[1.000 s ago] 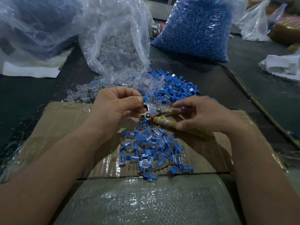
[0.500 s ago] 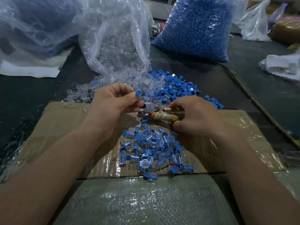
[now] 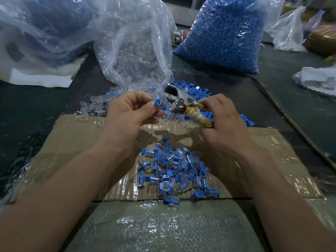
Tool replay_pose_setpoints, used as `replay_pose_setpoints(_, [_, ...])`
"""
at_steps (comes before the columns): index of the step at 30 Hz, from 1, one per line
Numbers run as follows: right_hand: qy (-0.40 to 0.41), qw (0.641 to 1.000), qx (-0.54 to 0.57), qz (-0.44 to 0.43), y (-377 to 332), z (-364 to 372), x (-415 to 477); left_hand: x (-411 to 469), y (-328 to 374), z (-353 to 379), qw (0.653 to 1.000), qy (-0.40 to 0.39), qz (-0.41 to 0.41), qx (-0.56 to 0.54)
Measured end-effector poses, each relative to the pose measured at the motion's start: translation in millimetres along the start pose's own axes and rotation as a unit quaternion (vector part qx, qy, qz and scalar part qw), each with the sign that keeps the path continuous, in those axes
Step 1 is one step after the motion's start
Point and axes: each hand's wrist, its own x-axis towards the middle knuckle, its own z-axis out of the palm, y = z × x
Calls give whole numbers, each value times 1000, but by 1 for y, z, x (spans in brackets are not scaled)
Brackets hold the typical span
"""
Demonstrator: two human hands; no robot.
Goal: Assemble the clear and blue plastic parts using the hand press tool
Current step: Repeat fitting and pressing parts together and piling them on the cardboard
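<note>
My left hand (image 3: 130, 113) pinches a small clear and blue plastic part (image 3: 157, 103) between thumb and fingertips, lifted above the cardboard. My right hand (image 3: 224, 122) grips the taped handles of the metal hand press tool (image 3: 179, 99), whose jaws point up and to the left, a short gap from the part. A heap of assembled clear and blue pieces (image 3: 175, 170) lies on the cardboard sheet (image 3: 72, 142) between my wrists. Loose clear parts (image 3: 94, 106) and loose blue parts (image 3: 200, 91) are piled just beyond my hands.
An open bag of clear parts (image 3: 138, 46) stands behind the piles, a full bag of blue parts (image 3: 227, 33) to its right. More plastic bags (image 3: 36, 33) sit at the far left. White cloth (image 3: 318, 79) lies at right. Bubble wrap (image 3: 163, 226) covers the near edge.
My left hand has drawn the part away from the tool and raised it. My right hand has tilted the tool so its jaws rise up and away from the cardboard.
</note>
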Motion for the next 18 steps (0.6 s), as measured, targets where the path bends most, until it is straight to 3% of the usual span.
replay_pose_setpoints(18, [-92,995,41,-1,-5,9,1,-2,-2,5,993,14,65,98])
